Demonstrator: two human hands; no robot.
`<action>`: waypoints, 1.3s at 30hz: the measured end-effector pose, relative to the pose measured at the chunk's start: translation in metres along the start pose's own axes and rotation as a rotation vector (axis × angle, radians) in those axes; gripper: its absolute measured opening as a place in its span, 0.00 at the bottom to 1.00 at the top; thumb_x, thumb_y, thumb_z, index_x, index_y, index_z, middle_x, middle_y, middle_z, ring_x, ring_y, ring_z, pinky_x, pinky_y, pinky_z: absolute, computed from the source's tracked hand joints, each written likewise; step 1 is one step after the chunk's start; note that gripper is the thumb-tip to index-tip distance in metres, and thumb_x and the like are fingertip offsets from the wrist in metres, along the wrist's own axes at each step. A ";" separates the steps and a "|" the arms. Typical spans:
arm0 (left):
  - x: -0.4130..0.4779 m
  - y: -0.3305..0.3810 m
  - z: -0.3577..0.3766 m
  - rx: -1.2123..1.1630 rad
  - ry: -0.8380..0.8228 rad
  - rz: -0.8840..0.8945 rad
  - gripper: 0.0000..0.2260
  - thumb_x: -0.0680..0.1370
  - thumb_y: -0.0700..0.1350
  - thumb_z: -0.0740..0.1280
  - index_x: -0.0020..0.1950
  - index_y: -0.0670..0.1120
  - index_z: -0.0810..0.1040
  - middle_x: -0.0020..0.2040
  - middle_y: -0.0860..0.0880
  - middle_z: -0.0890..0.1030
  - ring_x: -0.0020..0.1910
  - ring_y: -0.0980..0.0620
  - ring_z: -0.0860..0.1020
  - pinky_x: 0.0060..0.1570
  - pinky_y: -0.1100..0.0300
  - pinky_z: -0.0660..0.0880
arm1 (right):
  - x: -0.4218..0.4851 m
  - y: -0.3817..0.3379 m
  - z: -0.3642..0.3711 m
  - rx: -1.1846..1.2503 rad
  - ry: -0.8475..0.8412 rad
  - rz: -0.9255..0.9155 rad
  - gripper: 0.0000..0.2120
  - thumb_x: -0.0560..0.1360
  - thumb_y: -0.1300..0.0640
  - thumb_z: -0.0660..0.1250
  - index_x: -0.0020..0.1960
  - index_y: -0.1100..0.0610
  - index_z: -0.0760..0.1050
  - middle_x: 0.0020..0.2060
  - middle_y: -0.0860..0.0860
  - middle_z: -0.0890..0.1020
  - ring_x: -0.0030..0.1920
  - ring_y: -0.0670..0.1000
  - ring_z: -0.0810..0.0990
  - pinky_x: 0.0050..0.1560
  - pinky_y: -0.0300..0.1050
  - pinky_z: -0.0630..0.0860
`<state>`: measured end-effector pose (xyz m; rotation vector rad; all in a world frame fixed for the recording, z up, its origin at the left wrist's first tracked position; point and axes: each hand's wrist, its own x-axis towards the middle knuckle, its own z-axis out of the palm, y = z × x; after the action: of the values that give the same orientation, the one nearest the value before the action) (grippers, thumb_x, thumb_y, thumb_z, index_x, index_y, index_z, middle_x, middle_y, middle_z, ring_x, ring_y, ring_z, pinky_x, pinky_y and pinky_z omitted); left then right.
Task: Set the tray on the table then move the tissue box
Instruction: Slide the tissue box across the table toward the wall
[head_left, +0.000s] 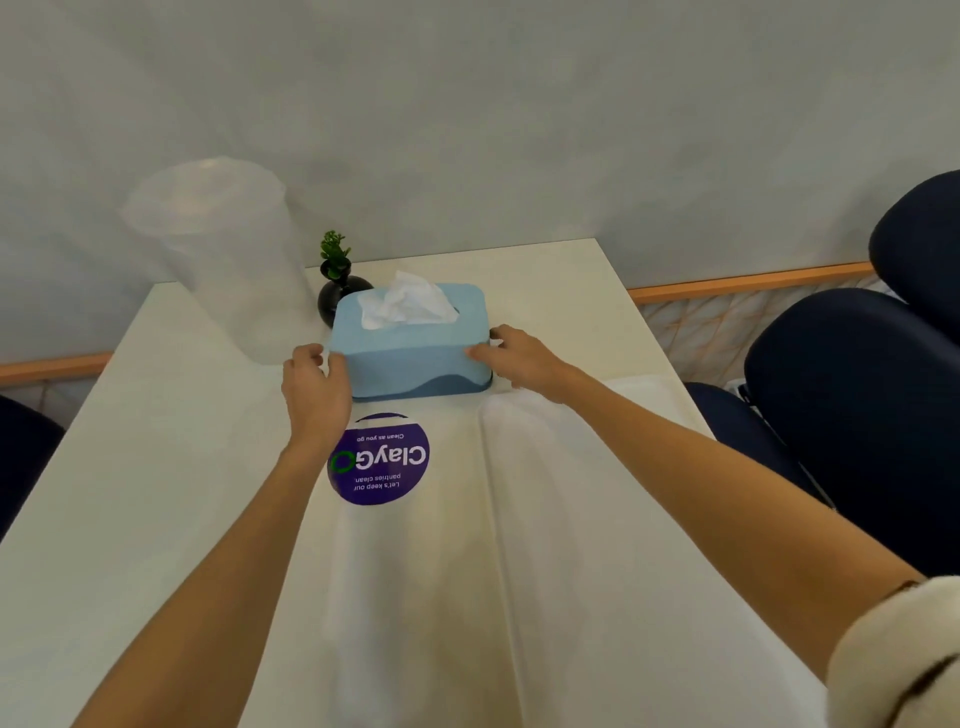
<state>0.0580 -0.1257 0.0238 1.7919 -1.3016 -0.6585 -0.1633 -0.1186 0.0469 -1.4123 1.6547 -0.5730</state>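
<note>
Your worktop already carries the white tray at lower right, so that step looks done. The tissue box sits mid-frame; your left hand and right hand cup its ends, unlifted.

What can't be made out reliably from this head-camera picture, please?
- Tray: its near end is cut off by the bottom edge, and its right side is hidden by the right arm.
- Tissue box: both ends are covered by the left hand and right hand, so grip firmness is unclear.
- Black vase: its lower part is hidden behind the box.
- Clear plastic container: blurred; contents unreadable.
</note>
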 end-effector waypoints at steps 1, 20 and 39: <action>0.001 -0.001 0.002 -0.026 -0.011 -0.020 0.18 0.82 0.47 0.55 0.69 0.40 0.68 0.66 0.40 0.74 0.62 0.43 0.73 0.53 0.57 0.68 | 0.004 0.000 0.001 0.074 -0.013 0.036 0.27 0.77 0.46 0.60 0.71 0.58 0.62 0.68 0.56 0.71 0.55 0.52 0.71 0.51 0.47 0.70; 0.007 -0.004 0.037 -0.285 -0.251 -0.269 0.23 0.79 0.60 0.52 0.69 0.50 0.67 0.59 0.45 0.75 0.52 0.48 0.75 0.52 0.50 0.71 | 0.027 0.012 0.013 0.447 0.120 0.044 0.27 0.77 0.45 0.59 0.73 0.51 0.58 0.58 0.50 0.71 0.56 0.51 0.71 0.52 0.46 0.69; 0.025 0.072 0.141 -0.375 -0.458 -0.159 0.21 0.80 0.61 0.53 0.70 0.54 0.66 0.60 0.49 0.73 0.57 0.49 0.72 0.53 0.55 0.65 | 0.067 0.073 -0.087 0.528 0.360 0.035 0.24 0.77 0.46 0.59 0.71 0.50 0.60 0.58 0.49 0.70 0.57 0.51 0.70 0.56 0.49 0.71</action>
<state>-0.0815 -0.2027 0.0095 1.4904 -1.2234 -1.3674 -0.2752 -0.1800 0.0132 -0.9271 1.6278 -1.1981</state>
